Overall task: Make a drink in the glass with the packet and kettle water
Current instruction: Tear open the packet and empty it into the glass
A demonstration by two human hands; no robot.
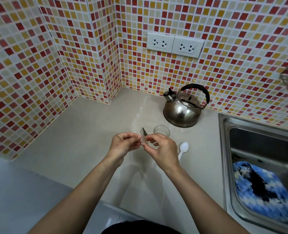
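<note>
While both hands pinch the packet (144, 137) above the tabletop (82, 141), the left hand (124, 143) and right hand (161, 149) each keep a closed fingertip grip. Just behind stands the glass (161, 131), kettle (182, 110) beyond.

White plastic spoon (183, 149) on counter (82, 141), blue cloth (261, 191) in steel sink (224, 149), two wall sockets (174, 44)

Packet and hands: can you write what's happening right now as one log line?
step: opening packet | left hand: pinching packet | right hand: pinching packet | glass: looks empty, on counter | kettle: untouched | spoon: lying unused
</note>
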